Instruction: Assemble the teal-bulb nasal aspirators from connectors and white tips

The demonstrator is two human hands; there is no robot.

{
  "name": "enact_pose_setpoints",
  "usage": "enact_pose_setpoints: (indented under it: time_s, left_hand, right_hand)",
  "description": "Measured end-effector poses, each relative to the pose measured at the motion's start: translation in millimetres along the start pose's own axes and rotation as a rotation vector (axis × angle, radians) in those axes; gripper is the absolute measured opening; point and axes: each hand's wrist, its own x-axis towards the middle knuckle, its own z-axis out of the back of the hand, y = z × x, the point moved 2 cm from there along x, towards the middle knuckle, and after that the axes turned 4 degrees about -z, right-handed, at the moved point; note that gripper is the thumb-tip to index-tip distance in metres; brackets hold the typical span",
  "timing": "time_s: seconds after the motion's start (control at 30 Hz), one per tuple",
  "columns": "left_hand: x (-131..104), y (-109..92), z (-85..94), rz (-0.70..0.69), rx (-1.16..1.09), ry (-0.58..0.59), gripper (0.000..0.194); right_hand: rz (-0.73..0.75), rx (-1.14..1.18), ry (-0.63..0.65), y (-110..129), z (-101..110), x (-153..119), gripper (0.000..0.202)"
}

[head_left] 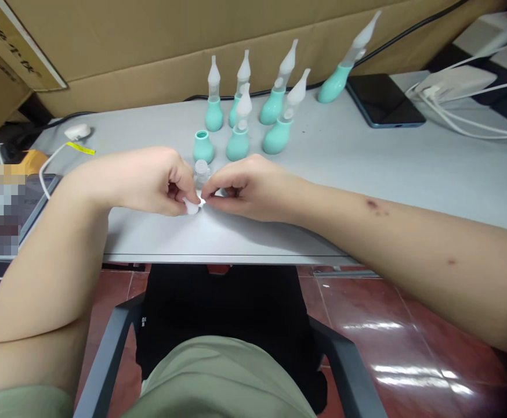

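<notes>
My left hand (166,186) is closed, its thumb and fingertips pinching a white soft nozzle tip (191,205) low over the desk. Just to the right, my right hand (249,188) is closed in a pinch, its fingertips almost meeting the left ones; whatever is between them is too small to make out. Behind the fingertips stands a clear plastic connector (202,170), partly hidden by the hands. Beyond it an open-necked teal rubber bulb (203,148) sits upright. Several assembled nasal aspirators (238,139), teal bulbs with clear necks and white tips, stand behind, some tilted.
A dark phone (384,100) lies at the back right, beside a white charger (456,80) with cables. At left are a white plug (78,132) on a cable and a partly blurred device (38,200). Cardboard (140,52) walls the desk's back; a chair armrest (109,354) is below.
</notes>
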Motion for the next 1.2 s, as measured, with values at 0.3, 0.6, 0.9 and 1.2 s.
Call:
enact_pose_setpoints:
  time_s: [0.3, 0.6, 0.9, 1.2]
  left_hand:
    - [8, -6, -6.9, 0.002, -0.039, 0.011, 0.023]
    - [7, -9, -2.7, 0.023, -0.009, 0.030, 0.026]
    - [2, -3, 0.3, 0.089, 0.003, 0.031, 0.021]
    - [-8, -1, 7.7, 0.046, -0.086, -0.158, 0.025]
  right_hand:
    - [-0.022, -0.022, 0.017, -4, -3, 4, 0.031]
    - [-0.116, -0.057, 0.053, 2, -3, 7, 0.033]
    - [-0.061, -0.024, -0.108, 2, 12, -3, 0.024]
    - [-0.088, -0.041, -0.762, 6, 54, -9, 0.039]
